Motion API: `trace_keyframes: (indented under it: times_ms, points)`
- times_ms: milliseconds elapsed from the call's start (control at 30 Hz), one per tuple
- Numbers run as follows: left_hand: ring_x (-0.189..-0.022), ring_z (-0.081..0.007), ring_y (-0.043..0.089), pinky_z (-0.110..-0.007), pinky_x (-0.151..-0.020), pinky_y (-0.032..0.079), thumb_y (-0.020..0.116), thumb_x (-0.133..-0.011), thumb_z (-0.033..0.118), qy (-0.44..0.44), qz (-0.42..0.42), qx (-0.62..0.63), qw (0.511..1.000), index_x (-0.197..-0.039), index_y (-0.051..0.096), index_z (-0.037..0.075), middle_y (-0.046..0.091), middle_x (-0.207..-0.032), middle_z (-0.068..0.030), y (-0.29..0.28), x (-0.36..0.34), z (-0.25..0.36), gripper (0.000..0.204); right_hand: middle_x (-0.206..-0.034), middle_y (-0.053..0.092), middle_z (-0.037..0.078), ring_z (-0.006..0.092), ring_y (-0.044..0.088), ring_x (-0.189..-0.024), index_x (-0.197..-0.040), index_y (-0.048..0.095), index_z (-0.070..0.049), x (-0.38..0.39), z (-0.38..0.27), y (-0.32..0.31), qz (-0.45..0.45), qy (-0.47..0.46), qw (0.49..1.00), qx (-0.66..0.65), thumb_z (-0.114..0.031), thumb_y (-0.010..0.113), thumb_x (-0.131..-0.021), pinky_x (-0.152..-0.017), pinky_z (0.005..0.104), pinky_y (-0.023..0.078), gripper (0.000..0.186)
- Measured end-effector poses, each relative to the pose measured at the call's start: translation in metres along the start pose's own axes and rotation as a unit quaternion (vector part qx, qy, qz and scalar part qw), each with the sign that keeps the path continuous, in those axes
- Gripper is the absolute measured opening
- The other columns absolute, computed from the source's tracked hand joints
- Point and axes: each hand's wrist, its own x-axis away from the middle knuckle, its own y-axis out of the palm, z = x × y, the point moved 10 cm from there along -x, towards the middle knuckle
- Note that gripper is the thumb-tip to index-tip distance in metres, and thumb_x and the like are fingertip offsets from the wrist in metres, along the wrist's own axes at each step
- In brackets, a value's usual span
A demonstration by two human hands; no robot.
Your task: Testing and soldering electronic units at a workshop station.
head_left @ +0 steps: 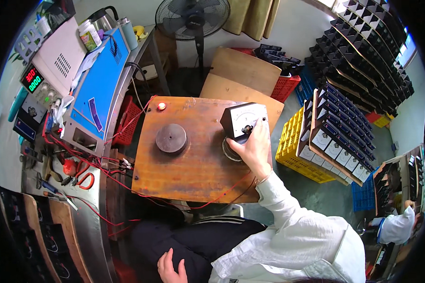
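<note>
My right hand [256,150] reaches across the wooden table and grips an analog panel meter [243,118], thumb low at its near side and fingers over its face. The meter has a black wedge-shaped case and a white dial. Under it shows part of a round base [231,151], mostly hidden by the meter and my hand. A second dark round block [171,138] stands on the left half of the wooden table [198,170]. My left hand [171,269] is down at my lap with its fingers apart, holding nothing.
A red lamp [162,106] glows at the table's far left corner; red wires [174,200] run along its near edge. On the left bench are a blue instrument [97,87] and red-handled scissors [86,179]. Stacked meters [333,146] fill the right by a yellow crate [293,141]. Another person [396,228] works far right.
</note>
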Motion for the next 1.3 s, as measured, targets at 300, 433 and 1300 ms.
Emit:
trace_keyframes:
  times_ms: [300,433,1300]
  points:
    - [-0.089,-0.0314,0.066,-0.041,-0.085,0.050,0.072,-0.082,0.001,0.062,0.131,0.032,0.989,-0.077,0.066,0.001,0.067,-0.084,-0.0124,-0.033,0.000,0.030,0.007,-0.129,0.052,0.031,0.0441,0.047,-0.124,-0.139,0.035,0.015,-0.008,0.000,0.003,-0.016,-0.010,0.999,-0.028,-0.047,0.088,-0.060,-0.106,0.0476,0.039,0.113]
    - [-0.080,-0.0328,0.064,-0.040,-0.075,0.051,0.074,-0.082,0.003,0.023,0.255,0.020,0.966,-0.076,0.064,-0.001,0.065,-0.081,-0.0131,-0.061,0.014,0.017,0.012,-0.135,0.048,0.032,0.0448,0.047,-0.127,-0.142,0.035,0.012,0.006,-0.046,-0.001,-0.076,-0.028,0.988,-0.129,-0.036,0.088,-0.062,-0.109,0.0458,0.038,0.107]
    - [-0.118,-0.0297,0.061,-0.040,-0.094,0.056,0.084,-0.075,0.007,-0.039,0.394,0.198,0.896,-0.158,0.007,0.009,0.049,-0.136,-0.0211,-0.189,0.043,-0.115,0.113,-0.101,0.064,0.012,0.0222,0.068,-0.088,-0.103,0.065,0.000,0.237,-0.354,-0.081,-0.394,-0.363,0.638,-0.553,-0.001,0.083,-0.074,-0.074,0.0292,0.056,0.034]
